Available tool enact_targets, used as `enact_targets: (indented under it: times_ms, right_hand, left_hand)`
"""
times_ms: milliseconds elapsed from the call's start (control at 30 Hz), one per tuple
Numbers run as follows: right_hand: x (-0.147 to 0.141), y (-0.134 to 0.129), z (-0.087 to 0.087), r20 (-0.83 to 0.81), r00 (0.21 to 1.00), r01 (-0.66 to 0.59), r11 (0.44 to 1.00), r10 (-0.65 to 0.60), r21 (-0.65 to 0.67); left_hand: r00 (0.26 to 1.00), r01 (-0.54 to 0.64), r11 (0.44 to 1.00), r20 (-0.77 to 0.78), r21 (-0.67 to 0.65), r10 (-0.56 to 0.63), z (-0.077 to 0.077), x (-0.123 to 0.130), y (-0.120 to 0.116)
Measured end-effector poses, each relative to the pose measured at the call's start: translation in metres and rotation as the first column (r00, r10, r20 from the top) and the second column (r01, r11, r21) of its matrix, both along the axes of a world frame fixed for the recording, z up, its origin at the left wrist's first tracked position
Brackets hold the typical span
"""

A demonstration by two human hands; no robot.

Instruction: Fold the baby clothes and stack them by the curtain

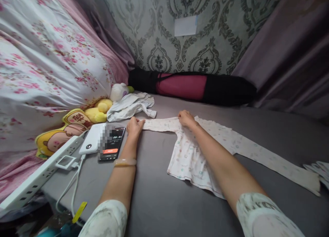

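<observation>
A small white long-sleeved shirt (185, 154) with a pale print lies spread on the grey sheet (154, 192). My left hand (135, 127) pinches the cuff of its left-lying sleeve. At that sleeve's shoulder end, my right hand (186, 119) has its fingers closed on the cloth. Between both hands the sleeve stretches out straight. The other sleeve reaches away to the lower right, and my right forearm covers part of the shirt's body.
Left of my left arm lie a phone (113, 146), a white power bank (94, 138) with cables and a power strip (46, 173). Beyond are a crumpled pale garment (131, 107), plush toys (99, 110) and a long black-and-pink bag (181, 85). More folded cloth (318, 172) shows at the right edge.
</observation>
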State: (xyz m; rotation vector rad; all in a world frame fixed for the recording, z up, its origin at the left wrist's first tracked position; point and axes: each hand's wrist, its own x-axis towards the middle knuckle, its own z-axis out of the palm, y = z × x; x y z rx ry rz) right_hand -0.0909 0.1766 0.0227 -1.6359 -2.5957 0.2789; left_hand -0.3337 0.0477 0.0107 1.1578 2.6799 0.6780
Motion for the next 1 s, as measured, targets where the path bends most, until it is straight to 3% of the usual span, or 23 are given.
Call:
enact_targets:
  times_ms: [133, 267, 533, 733, 1000]
  right_hand:
    - [-0.002, -0.016, -0.018, -0.135, 0.980, 0.166, 0.979, -0.149, 0.120]
    - [-0.007, -0.027, -0.029, -0.235, 0.955, 0.232, 0.951, -0.182, 0.205]
    - [-0.006, -0.030, -0.025, -0.186, 0.981, -0.006, 0.964, 0.058, 0.268]
    - [-0.010, -0.042, -0.023, -0.060, 0.997, -0.042, 0.970, 0.058, 0.238]
    - [-0.020, -0.070, -0.027, -0.075, 0.997, 0.010, 0.995, -0.003, 0.102]
  left_hand:
    - [0.998, 0.045, 0.998, -0.044, 0.035, -0.043, -0.001, 0.005, -0.003]
    - [0.990, 0.084, 0.995, -0.117, 0.057, -0.077, 0.001, 0.010, -0.006]
    - [0.986, 0.078, 0.997, -0.150, 0.016, -0.075, 0.000, 0.009, -0.005]
    - [0.986, 0.083, 0.996, -0.146, 0.031, -0.078, -0.004, 0.003, -0.003]
    - [0.981, 0.101, 0.992, -0.171, 0.070, -0.088, -0.008, -0.001, -0.002]
